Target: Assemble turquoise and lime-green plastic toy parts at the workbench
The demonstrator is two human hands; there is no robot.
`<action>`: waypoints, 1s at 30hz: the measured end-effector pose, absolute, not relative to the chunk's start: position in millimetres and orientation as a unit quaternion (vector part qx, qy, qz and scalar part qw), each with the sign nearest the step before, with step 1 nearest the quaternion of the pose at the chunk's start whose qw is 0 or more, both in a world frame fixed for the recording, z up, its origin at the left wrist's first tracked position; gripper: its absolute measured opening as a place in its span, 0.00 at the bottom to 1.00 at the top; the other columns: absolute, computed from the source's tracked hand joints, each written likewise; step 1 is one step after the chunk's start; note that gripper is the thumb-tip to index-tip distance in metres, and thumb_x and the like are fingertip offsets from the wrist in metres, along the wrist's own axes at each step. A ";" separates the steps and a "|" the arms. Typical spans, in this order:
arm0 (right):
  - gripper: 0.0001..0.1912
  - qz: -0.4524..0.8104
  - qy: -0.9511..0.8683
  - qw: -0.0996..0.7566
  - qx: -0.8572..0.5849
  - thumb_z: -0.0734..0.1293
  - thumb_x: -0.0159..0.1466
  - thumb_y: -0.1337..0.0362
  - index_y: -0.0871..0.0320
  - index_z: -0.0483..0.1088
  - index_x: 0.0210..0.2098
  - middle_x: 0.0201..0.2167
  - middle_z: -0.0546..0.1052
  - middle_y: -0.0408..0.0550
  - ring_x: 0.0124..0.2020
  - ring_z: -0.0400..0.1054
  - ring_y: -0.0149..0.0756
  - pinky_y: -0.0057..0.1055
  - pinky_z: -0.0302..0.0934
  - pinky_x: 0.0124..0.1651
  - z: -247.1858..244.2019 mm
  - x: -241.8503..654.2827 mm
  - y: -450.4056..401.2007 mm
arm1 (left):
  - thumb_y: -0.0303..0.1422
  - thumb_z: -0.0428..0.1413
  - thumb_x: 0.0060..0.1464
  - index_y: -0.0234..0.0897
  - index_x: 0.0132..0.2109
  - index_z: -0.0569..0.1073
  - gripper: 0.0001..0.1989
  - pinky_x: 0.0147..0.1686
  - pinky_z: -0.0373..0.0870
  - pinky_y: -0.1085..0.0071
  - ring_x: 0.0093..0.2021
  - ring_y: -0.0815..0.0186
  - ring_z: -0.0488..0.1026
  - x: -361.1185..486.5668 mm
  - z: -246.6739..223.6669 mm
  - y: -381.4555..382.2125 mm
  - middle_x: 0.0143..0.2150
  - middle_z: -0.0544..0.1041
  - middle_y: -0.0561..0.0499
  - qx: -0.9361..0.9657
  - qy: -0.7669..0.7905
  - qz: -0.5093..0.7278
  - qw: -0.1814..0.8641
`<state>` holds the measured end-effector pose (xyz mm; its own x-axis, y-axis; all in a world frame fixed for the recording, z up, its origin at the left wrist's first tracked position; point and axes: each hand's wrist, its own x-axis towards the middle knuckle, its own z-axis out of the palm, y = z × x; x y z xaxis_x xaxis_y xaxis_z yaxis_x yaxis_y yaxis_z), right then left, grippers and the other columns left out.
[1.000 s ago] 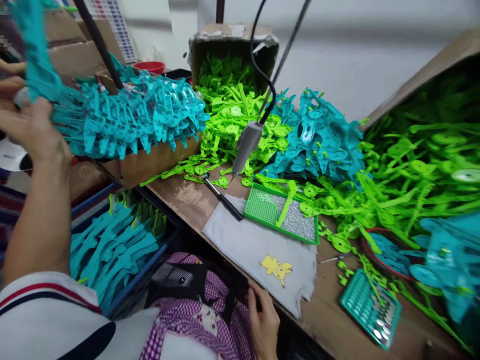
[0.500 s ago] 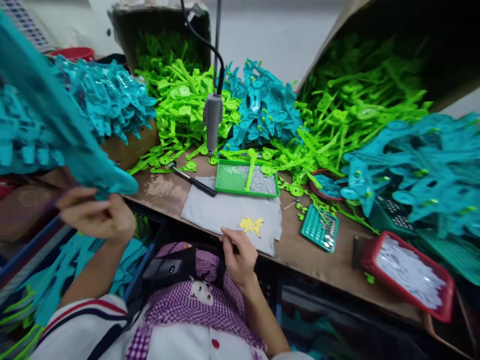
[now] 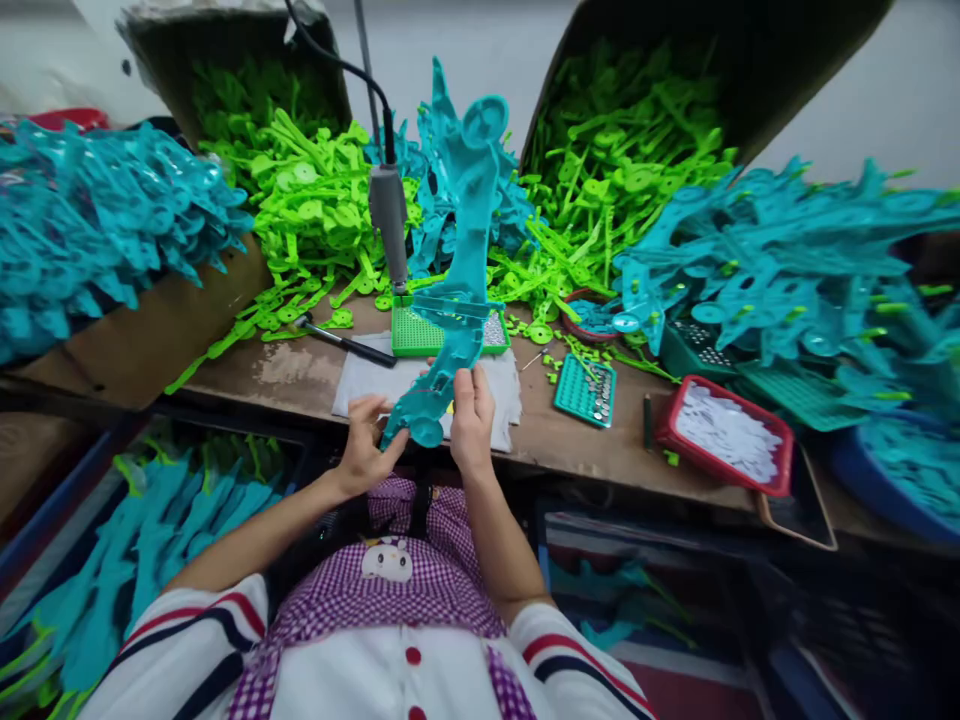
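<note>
I have both hands on one long teal plastic part (image 3: 472, 225), which stands tilted over the near side of the table (image 3: 544, 455), its top leaning to the right. The left hand (image 3: 365, 455) grips the lower tip, thumb on one side and fingers on the other; the right hand (image 3: 472, 420) is closed on the edge slightly higher up, thumb laid along it. From my camera the part covers some of the green tray (image 3: 414, 335) and the pale cloth (image 3: 504, 405) behind and below it. Left of the tray I see a hammer (image 3: 371, 352), with a grey power driver (image 3: 388, 215) hanging above the tray's left end. To the right lie a teal tray (image 3: 571, 385) of metal pieces and a red bin (image 3: 784, 462) of white strips. Lime-green parts (image 3: 315, 205) are heaped behind, and a teal pile (image 3: 112, 220) fills a cardboard box (image 3: 210, 315) at left.
</note>
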<state>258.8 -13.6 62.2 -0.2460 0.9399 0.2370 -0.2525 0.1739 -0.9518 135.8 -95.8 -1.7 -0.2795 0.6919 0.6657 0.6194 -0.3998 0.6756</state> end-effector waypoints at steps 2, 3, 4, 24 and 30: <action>0.25 0.584 -0.519 0.532 -0.326 0.58 0.66 0.42 0.57 0.69 0.43 0.39 0.79 0.51 0.40 0.76 0.39 0.35 0.72 0.41 50.9 266.2 -7.6 | 0.36 0.57 0.59 0.43 0.62 0.58 0.27 0.44 0.77 0.63 0.48 0.63 0.73 134.8 -0.2 -85.1 0.55 0.62 0.42 0.629 0.553 0.531 0.131; 0.25 0.590 -0.503 0.536 -0.334 0.58 0.66 0.41 0.57 0.70 0.43 0.38 0.79 0.51 0.40 0.76 0.39 0.35 0.72 0.40 44.3 269.2 -4.3 | 0.36 0.57 0.58 0.43 0.63 0.60 0.27 0.48 0.76 0.61 0.50 0.60 0.72 134.4 0.0 -79.3 0.56 0.63 0.42 0.647 0.548 0.498 0.185; 0.25 0.593 -0.485 0.542 -0.345 0.58 0.65 0.42 0.57 0.70 0.43 0.38 0.80 0.51 0.39 0.76 0.39 0.35 0.72 0.38 37.2 271.9 -0.8 | 0.36 0.57 0.58 0.41 0.63 0.61 0.27 0.52 0.74 0.58 0.52 0.58 0.72 134.5 -0.4 -73.5 0.56 0.66 0.41 0.661 0.535 0.468 0.241; 0.26 0.359 -0.481 0.513 -0.613 0.55 0.65 0.41 0.56 0.69 0.40 0.36 0.76 0.49 0.39 0.68 0.39 0.36 0.63 0.45 -49.4 277.9 60.8 | 0.34 0.65 0.44 0.32 0.62 0.62 0.39 0.56 0.69 0.59 0.55 0.52 0.74 140.4 -31.2 27.4 0.57 0.75 0.40 0.655 0.533 0.312 0.435; 0.25 0.298 -0.540 0.495 -0.613 0.55 0.67 0.44 0.57 0.70 0.31 0.31 0.75 0.49 0.36 0.68 0.38 0.35 0.64 0.44 -48.7 277.2 65.4 | 0.35 0.64 0.45 0.34 0.61 0.60 0.37 0.49 0.73 0.57 0.49 0.52 0.76 137.3 -36.8 36.0 0.52 0.77 0.40 0.665 0.537 0.282 0.435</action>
<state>277.2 65.4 -48.7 0.2402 0.9558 0.1693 0.3668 0.0721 -0.9275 137.3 36.0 -36.8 0.2637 0.9603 -0.0916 0.4688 -0.0445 0.8822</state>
